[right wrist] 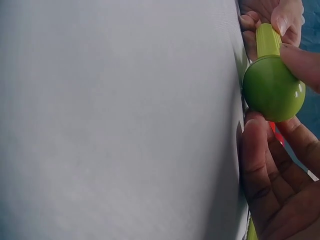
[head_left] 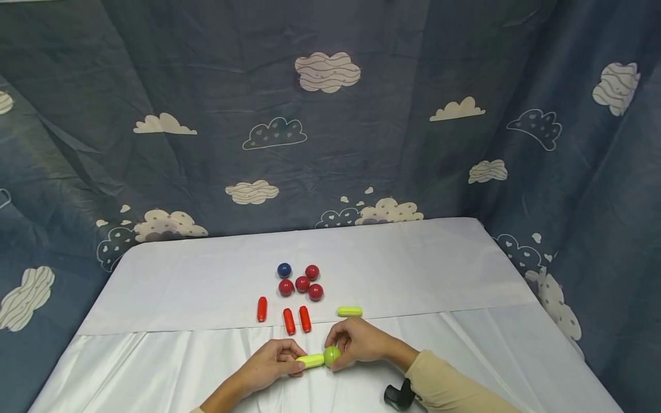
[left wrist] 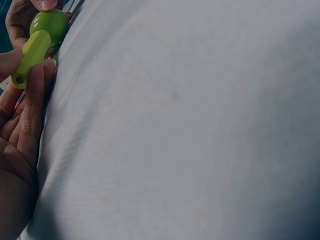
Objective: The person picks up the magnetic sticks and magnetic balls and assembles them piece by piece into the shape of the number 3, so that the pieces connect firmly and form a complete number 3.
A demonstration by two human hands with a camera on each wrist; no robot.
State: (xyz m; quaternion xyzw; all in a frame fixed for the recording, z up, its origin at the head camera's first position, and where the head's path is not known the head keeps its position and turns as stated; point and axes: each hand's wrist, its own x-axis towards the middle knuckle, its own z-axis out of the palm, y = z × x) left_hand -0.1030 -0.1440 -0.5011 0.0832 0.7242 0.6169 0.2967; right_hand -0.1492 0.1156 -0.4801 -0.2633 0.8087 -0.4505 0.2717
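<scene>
In front of me, my left hand [head_left: 271, 365] pinches a yellow-green rod [head_left: 311, 361] between thumb and fingers. The thumb and fingers of my right hand [head_left: 365, 342] grip a shiny green ball [head_left: 331, 356]. One end of the rod [left wrist: 32, 56] meets the ball [left wrist: 54, 24] in the left wrist view, and its other end shows a small dark round spot. From the right wrist view, the ball [right wrist: 274, 92] sits against the ribbed rod [right wrist: 268, 40]; whether the two are joined cannot be told.
Beyond the hands lie three red rods, the leftmost red rod [head_left: 262, 309] standing apart. Another yellow-green rod [head_left: 349, 311] lies behind my right hand. Farther back are a blue ball [head_left: 284, 271] and several red balls [head_left: 302, 283]. A white cloth [head_left: 439, 269] covers the table.
</scene>
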